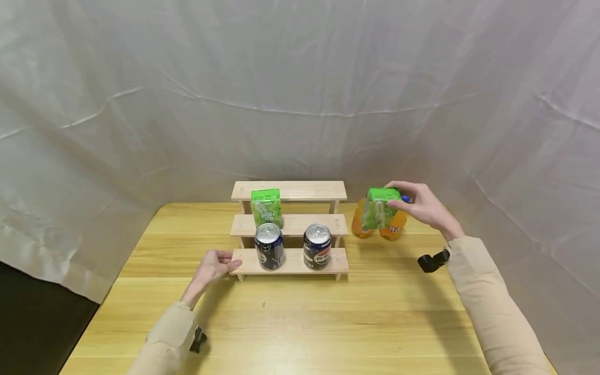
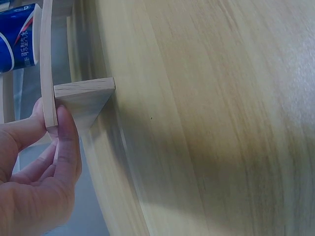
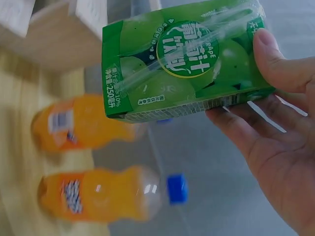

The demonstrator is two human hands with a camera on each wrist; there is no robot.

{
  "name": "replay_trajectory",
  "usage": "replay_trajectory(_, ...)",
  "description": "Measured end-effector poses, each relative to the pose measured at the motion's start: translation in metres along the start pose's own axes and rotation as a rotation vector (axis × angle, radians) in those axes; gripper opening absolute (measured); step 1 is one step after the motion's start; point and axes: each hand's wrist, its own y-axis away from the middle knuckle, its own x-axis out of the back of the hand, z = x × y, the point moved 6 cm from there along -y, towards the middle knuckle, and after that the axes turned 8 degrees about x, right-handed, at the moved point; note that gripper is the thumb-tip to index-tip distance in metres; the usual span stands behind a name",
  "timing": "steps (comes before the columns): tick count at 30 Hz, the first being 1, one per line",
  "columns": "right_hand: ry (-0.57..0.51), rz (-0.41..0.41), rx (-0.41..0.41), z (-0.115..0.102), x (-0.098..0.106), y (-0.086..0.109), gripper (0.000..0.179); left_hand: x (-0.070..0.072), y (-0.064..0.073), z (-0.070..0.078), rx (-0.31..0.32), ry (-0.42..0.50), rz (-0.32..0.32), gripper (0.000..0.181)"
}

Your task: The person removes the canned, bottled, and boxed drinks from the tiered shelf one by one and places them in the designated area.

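Observation:
My right hand (image 1: pixel 419 205) grips a green grape juice box (image 3: pixel 182 61) by its top end, raised in front of two orange soda bottles (image 3: pixel 98 194). With thumb and fingers, my left hand (image 2: pixel 44 167) pinches the left end of the lowest board of a three-step wooden rack (image 1: pixel 290 260). Two dark blue soda cans, a left one (image 1: pixel 269 247) and a right one (image 1: pixel 317 247), stand on that lowest board. Another green juice box (image 1: pixel 266 207) is upright on the middle board, at its left half.
The rack's top board (image 1: pixel 288 190) stands nearest the back curtain (image 1: pixel 300 140). Grey-white curtain surrounds the wooden table (image 1: pixel 300 323) at the back and sides. The two bottles stand just right of the rack.

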Motion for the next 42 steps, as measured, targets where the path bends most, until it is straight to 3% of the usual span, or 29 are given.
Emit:
replay_trajectory(5, 0.019, -0.004, -0.026, 0.024, 0.006, 0.018, 0.034, 0.0, 0.0, 0.001, 0.007, -0.001, -0.007, 0.053)
replay_trajectory(13, 0.07, -0.02, -0.143, 0.068, 0.004, 0.042, 0.047, -0.001, 0.0, -0.001, 0.024, 0.005, -0.016, 0.055)
replay_trajectory(25, -0.055, -0.022, -0.202, 0.119, -0.011, 0.063, 0.045, -0.001, 0.001, 0.0, 0.02, 0.011, -0.019, 0.054)
replay_trajectory(36, -0.076, -0.038, -0.213, 0.126, -0.017, 0.068, 0.046, -0.001, 0.0, 0.0, 0.011, 0.01, -0.018, 0.053)
replay_trajectory(42, -0.032, -0.071, -0.154, 0.103, -0.009, 0.056, 0.046, 0.0, -0.001, -0.001, 0.01, 0.015, -0.014, 0.052)
